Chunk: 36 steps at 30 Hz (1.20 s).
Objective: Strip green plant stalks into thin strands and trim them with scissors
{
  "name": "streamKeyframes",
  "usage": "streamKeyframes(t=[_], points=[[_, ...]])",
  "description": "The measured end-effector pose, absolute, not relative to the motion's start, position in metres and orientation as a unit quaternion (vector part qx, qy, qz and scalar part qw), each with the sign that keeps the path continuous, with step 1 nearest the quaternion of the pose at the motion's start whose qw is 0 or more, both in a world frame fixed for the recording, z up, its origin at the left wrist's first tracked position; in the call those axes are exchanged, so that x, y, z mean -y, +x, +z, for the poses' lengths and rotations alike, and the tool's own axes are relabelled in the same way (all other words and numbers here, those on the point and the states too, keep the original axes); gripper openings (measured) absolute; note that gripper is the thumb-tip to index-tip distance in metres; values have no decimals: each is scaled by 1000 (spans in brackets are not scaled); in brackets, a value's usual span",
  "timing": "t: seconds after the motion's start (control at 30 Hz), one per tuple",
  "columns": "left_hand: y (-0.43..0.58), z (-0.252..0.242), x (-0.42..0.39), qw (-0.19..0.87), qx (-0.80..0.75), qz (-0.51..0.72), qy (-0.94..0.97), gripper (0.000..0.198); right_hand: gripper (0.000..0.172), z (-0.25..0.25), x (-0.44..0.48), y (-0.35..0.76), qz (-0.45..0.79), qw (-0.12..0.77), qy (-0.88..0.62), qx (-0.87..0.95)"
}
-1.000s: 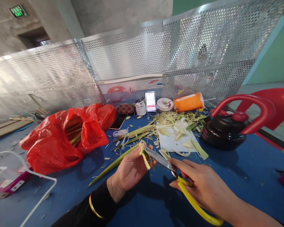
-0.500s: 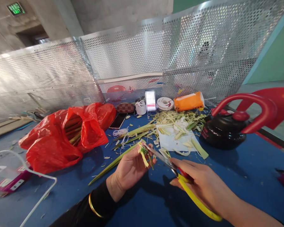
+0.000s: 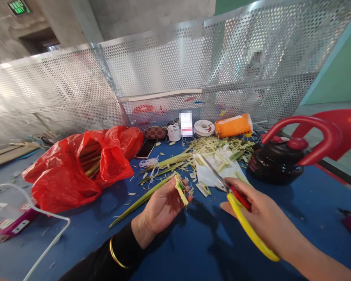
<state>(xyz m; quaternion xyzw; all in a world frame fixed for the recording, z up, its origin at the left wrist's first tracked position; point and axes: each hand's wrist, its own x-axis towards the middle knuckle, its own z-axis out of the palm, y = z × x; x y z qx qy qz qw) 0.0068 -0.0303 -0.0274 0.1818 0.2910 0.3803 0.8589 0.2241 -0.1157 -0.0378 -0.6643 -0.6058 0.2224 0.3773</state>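
Between the fingers of my left hand (image 3: 160, 207) is a small folded piece of yellow-green plant leaf (image 3: 181, 190), its pale strip hanging down. My right hand (image 3: 257, 210) grips a pair of scissors (image 3: 238, 212) with yellow and red handles. The blades point up and left, apart from the leaf piece, over a white paper sheet (image 3: 206, 175). Long green stalks (image 3: 146, 197) lie on the blue table behind my left hand. Beside them is a small tangle of white string (image 3: 149, 164).
A red plastic bag (image 3: 64, 171) holding stalks is at left. A heap of leaf scraps (image 3: 231, 146) lies at the back, near an orange packet (image 3: 234, 125) and a white spool (image 3: 204, 128). A black kettle (image 3: 276, 164) stands right. A phone (image 3: 146, 148) lies behind.
The scissors in my right hand have moved right, away from the leaf piece. My left hand has stayed nearly in place, and the leaf piece has shifted slightly.
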Motion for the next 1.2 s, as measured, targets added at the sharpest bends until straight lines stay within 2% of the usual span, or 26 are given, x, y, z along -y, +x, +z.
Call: streamKeyframes(t=[0.13, 0.27, 0.33, 0.4, 0.47, 0.53, 0.63, 0.7, 0.9, 1.2], points=[[6, -29, 31, 874, -255, 363, 198, 12, 44, -45, 108, 233, -26, 207, -729, 652], [5, -34, 31, 869, -273, 356, 207, 6, 30, -54, 102, 238, -103, 136, -690, 704], [6, -38, 32, 868, -271, 354, 218, 4, 25, -52, 102, 236, -109, 169, -668, 716], [7, -42, 33, 869, -255, 350, 240, 8, 22, -47, 103, 229, -57, 261, -647, 714], [9, -44, 36, 870, -244, 339, 263, 10, 18, -41, 103, 217, 62, 367, -616, 694], [12, -45, 40, 869, -239, 329, 282, 10, 11, -38, 103, 201, 185, 418, -589, 667], [15, -45, 43, 862, -245, 322, 305, 12, 6, -38, 101, 181, 300, 443, -578, 616], [16, -45, 44, 857, -254, 318, 315, 13, 5, -38, 100, 172, 330, 456, -581, 588], [15, -46, 42, 838, -269, 319, 352, 19, 13, -39, 99, 167, 365, 464, -556, 586], [14, -45, 45, 807, -301, 360, 358, 24, 13, -46, 94, 177, 370, 519, -580, 508]])
